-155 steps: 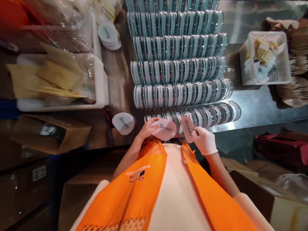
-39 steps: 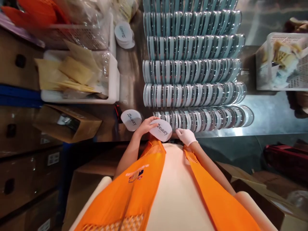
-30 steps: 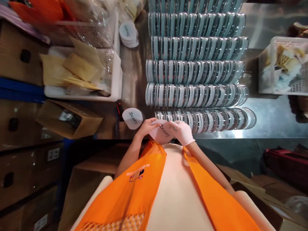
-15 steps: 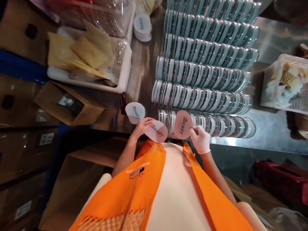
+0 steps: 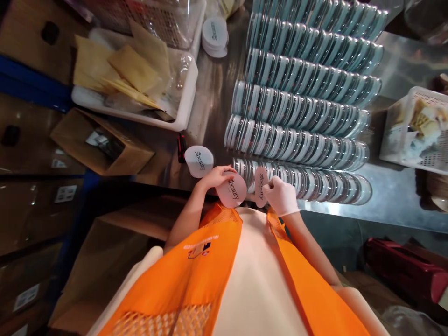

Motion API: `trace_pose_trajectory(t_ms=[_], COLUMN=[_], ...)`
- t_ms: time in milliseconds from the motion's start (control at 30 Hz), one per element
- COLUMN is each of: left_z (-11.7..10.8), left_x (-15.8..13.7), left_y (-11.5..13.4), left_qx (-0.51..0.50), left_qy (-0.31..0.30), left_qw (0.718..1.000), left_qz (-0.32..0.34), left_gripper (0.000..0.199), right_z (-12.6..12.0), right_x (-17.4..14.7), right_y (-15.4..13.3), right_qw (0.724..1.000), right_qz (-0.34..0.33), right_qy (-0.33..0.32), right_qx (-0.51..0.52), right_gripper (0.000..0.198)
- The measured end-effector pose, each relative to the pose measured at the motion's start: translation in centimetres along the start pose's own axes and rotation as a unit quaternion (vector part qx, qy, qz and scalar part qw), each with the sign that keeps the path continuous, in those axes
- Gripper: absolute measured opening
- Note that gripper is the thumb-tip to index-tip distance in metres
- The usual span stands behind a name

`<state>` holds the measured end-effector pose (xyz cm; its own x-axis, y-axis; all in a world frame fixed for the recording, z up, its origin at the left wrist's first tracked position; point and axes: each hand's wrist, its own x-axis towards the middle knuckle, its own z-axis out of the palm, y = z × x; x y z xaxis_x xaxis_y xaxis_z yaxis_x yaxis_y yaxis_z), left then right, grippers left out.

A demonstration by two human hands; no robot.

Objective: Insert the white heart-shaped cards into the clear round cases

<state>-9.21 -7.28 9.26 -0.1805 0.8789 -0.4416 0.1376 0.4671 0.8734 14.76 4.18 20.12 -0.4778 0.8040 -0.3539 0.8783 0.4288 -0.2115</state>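
My bare left hand (image 5: pixel 217 178) pinches a round pinkish-white label card (image 5: pixel 232 191) printed with "beauty" lettering. In my gloved right hand (image 5: pixel 282 195) is a second printed card (image 5: pixel 261 187), turned partly edge-on so it looks narrow. Both cards are above the table's front edge, side by side with a small gap. Left of my left hand lies a stack of similar white cards (image 5: pixel 199 161). Just behind my hands runs the nearest row of clear round containers (image 5: pixel 315 183), standing on edge and packed closely.
Several more container rows (image 5: pixel 297 140) extend back on the metal table (image 5: pixel 395 196). A white tray (image 5: pixel 192 93) with yellowish packets, an open cardboard box (image 5: pixel 133 158), a red-and-black tool (image 5: pixel 181 148) and another card stack (image 5: pixel 214 35) are leftward. A white basket (image 5: pixel 401 126) stands right.
My right hand has moved slightly left and twisted its card from face-on to nearly edge-on. The left hand has shifted a little right and up, turning its card.
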Motion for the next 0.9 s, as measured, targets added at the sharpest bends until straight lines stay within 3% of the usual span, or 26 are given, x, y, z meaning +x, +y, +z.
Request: trace_pose_trajectory(t_ms=[200,367,533,667,800,900], left_z=[0.5,0.4,0.3,0.4,0.5,0.5], left_x=[0.5,0.5,0.4,0.5,0.8,0.9], left_y=[-0.3,0.0,0.0,-0.2,-0.1,0.0], left_qx=[0.009,0.031,0.019,0.009,0.013,0.01], left_qy=[-0.004,-0.025,-0.036,-0.034,-0.037,-0.034], left_qw=[1.0,0.999,0.999,0.998,0.998,0.999], left_qz=[-0.001,-0.015,-0.03,-0.045,-0.043,-0.036], left_gripper=[0.033,0.037,0.043,0.044,0.043,0.042], right_z=[1.1,6.2,11.8,14.0,14.6,14.7], right_x=[1.1,3.1,3.2,3.1,3.4,3.7], right_y=[-0.1,-0.8,-0.4,0.4,0.4,-0.1], right_qw=[0.999,0.997,0.999,0.991,0.983,0.935], right_qz=[0.005,0.012,-0.006,-0.014,-0.005,0.014], right_qy=[-0.041,-0.076,0.005,0.072,-0.005,-0.075], right_qx=[-0.022,-0.01,0.049,0.116,0.185,0.348], right_gripper=[0.019,0.025,0.026,0.029,0.033,0.042])
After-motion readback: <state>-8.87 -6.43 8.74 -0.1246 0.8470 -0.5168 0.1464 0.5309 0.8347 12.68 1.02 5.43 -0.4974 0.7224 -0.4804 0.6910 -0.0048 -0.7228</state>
